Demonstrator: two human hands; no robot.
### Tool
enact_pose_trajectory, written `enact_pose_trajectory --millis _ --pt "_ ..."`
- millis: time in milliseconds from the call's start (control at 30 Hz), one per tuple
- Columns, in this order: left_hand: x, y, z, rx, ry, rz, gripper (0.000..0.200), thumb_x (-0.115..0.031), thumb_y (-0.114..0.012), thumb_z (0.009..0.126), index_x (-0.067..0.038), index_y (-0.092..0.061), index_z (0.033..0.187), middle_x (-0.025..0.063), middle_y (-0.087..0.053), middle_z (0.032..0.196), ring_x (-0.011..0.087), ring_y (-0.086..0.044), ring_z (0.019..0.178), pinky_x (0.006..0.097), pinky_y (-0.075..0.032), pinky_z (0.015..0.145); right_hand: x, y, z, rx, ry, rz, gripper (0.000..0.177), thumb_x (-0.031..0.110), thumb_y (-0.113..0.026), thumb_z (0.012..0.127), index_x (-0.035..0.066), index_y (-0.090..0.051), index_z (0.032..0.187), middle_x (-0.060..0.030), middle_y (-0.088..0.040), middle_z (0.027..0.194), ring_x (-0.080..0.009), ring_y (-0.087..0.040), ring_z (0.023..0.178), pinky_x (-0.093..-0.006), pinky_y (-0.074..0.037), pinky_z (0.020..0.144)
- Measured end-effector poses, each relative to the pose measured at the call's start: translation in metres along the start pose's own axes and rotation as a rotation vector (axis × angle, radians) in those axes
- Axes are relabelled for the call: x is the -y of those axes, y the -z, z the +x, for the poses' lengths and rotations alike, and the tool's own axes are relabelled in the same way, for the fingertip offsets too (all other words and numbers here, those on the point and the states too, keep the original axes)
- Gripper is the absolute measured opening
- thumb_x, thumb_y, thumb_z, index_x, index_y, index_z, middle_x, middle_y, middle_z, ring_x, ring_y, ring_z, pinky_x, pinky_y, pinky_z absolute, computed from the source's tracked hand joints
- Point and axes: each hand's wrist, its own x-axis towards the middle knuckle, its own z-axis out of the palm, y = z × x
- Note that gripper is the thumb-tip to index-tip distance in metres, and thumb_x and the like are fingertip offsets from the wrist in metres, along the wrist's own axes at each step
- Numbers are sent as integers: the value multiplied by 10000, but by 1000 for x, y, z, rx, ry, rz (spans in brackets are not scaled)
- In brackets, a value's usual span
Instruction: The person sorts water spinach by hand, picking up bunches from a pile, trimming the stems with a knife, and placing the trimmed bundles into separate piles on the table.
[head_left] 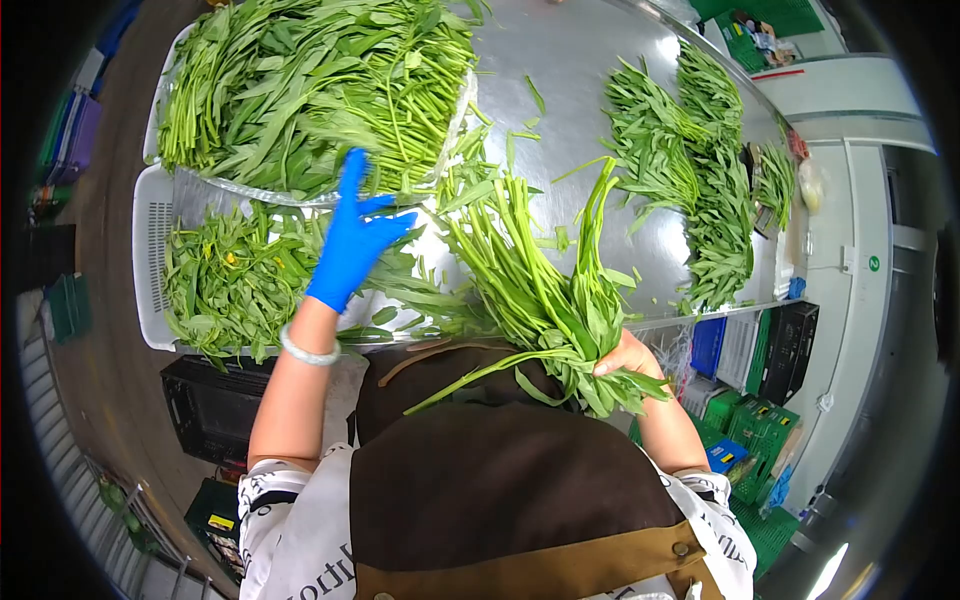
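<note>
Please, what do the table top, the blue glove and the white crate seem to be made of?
The table top looks like brushed stainless steel: grey, with soft reflections. The blue glove seems thin nitrile or latex: smooth, tight-fitting. The white crate looks like matt moulded plastic, with slotted walls.

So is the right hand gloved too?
No, the right hand is bare and grips the bunch of greens; only the left hand wears a blue glove.

Bright, even overhead light is flooding the scene; glare is washing across the steel surface [580, 60] toward twelve o'clock. Fisheye distortion is bending the edges, and black vignetting is ringing the corners.
</note>
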Motion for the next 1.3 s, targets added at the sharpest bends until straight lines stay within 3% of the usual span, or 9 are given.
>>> enact_pose_trajectory --millis 100,267,367,500,667,767,1000,1200,1300 --pt "-5 -19 -8 395 84 145 652 -61 -707 777 -84 -435 1369 82 -541 1227 139 -571 999 262 -477 847 6 -8 8 17 -20 -9 908 44 -799 562 4 -394 1374 -129 -520 1310 -256 -483 1207 -383 -342 1044" --pt "-6 -27 -6 451 297 -86 382 -22 -671 779 -54 -601 1153 12 -604 936 80 -544 858 240 -469 776 3 -8 10 47 -33 -26 991 -16 -804 521 29 -359 1405 -110 -492 1349 -249 -434 1269 -378 -295 1082" --pt "0 -11 2 266 190 -49 325 7 -661 759 -44 -637 1079 18 -616 892 86 -542 842 238 -463 775 -2 3 7 34 -29 -13 993 -19 -801 516 32 -361 1406 -110 -493 1348 -251 -434 1269 -380 -294 1083" --pt "-20 -6 1 -83 -488 598 284 -30 -714 720 -77 -683 998 56 -629 1011 207 -566 953 338 -445 874 -1 5 9 62 -11 -40 972 6 -796 531 28 -366 1402 -115 -491 1351 -258 -435 1268 -384 -291 1084" --pt "-12 -19 -15 566 -502 548 231 -296 -729 776 -77 -663 806 91 -620 889 275 -570 865 377 -453 788 9 -18 12 51 -4 -4 994 27 -796 540 32 -334 1420 -119 -460 1381 -261 -419 1285 -384 -267 1101" --pt "-16 -15 -18 785 -114 357 249 -308 -698 816 -63 -651 820 95 -617 859 261 -578 819 355 -464 767 2 -2 11 59 1 -63 980 39 -801 555 33 -339 1419 -118 -463 1380 -254 -415 1286 -383 -273 1096" --pt "-22 -14 -23 648 55 316 141 -164 -637 850 -28 -638 887 82 -643 874 161 -609 802 311 -472 781 4 -1 12 -9 -63 -227 970 43 -799 539 25 -358 1402 -128 -494 1343 -270 -454 1253 -396 -306 1076" --pt "1 19 9 -43 121 -320 219 -86 -570 880 24 -564 1069 73 -655 896 152 -618 889 286 -478 826 -2 4 8 -26 11 -138 910 50 -781 590 10 -364 1397 -123 -492 1345 -239 -452 1249 -371 -304 1077" --pt "12 25 19 -248 113 -91 439 -66 -611 838 -20 -499 1260 118 -607 1110 158 -583 994 279 -445 892 -8 3 2 -94 54 -76 881 80 -774 599 -3 -378 1382 -126 -517 1310 -249 -477 1217 -378 -324 1060"
